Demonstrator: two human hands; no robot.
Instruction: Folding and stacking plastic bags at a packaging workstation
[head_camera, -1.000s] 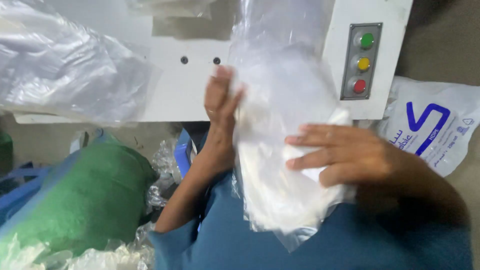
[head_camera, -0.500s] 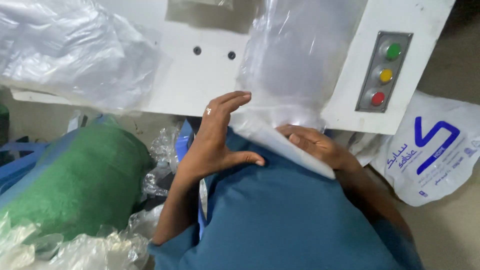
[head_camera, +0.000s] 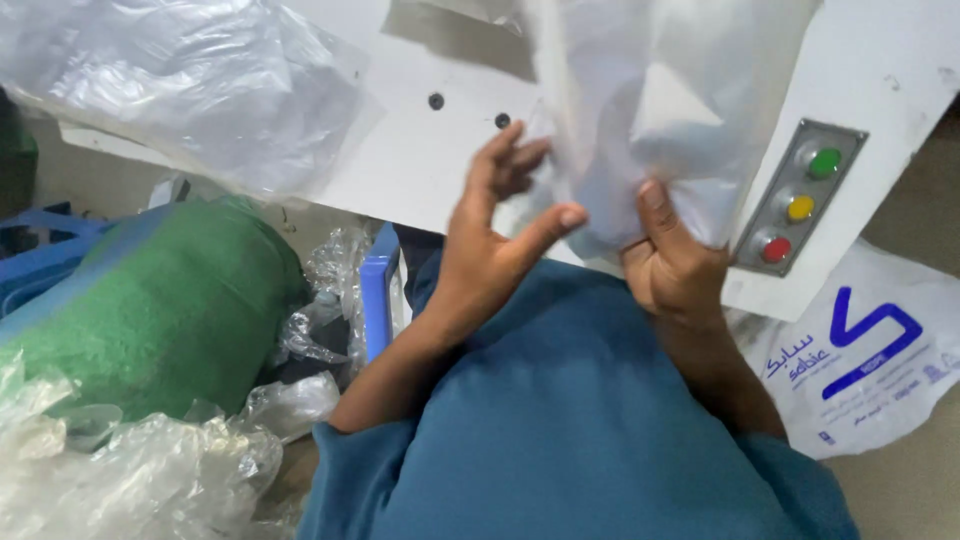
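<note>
Bag (head_camera: 640, 110) btwn hands (right (head_camera: 675, 265) gripping)

A green bundle (head_camera: 150, 310) lies left; a three-light panel (head_camera: 800, 208) sits right.

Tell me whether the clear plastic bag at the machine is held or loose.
Held: the right hand grips the clear plastic bag at its lower edge; the left hand is open beside it.

Setting: small packing workshop. Evidence: white machine housing (head_camera: 420, 170) with a three-lamp indicator panel (head_camera: 797, 208); heaped clear plastic bags (head_camera: 190, 85); printed white sack (head_camera: 860, 360).
</note>
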